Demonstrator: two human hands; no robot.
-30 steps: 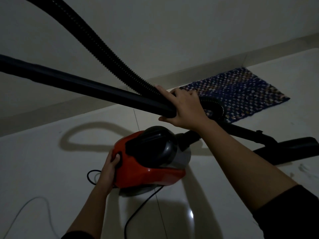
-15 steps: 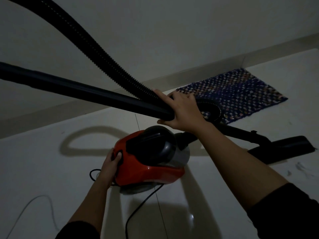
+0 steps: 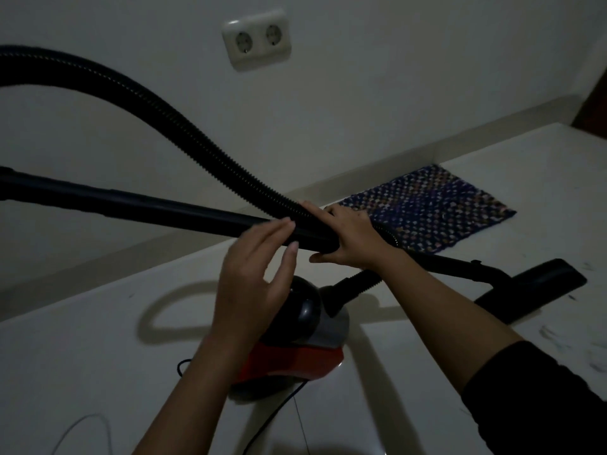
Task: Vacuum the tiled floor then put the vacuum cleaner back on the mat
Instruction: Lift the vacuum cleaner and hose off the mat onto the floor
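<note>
A red and black vacuum cleaner [image 3: 305, 356] sits on the white tiled floor [image 3: 98, 356], partly hidden by my left arm. My right hand [image 3: 348, 238] grips the black wand [image 3: 147, 205] together with the ribbed hose [image 3: 164, 110] where they cross. My left hand [image 3: 256, 280] is raised, fingers apart, fingertips at the wand just left of my right hand, holding nothing. The wand runs down right to the black floor nozzle [image 3: 532, 290] resting on the tiles. The blue patterned mat [image 3: 437, 205] lies against the wall beyond my right hand.
A double wall socket [image 3: 256, 39] is on the white wall above. The black power cord [image 3: 272, 421] trails from the vacuum body toward me, and a thin pale cable [image 3: 82, 425] loops at the bottom left. A dark door edge [image 3: 594, 103] stands far right.
My left hand has let go of the back of the vacuum body and risen to the wand beside my right hand. The view has tilted up, showing the wall socket.
</note>
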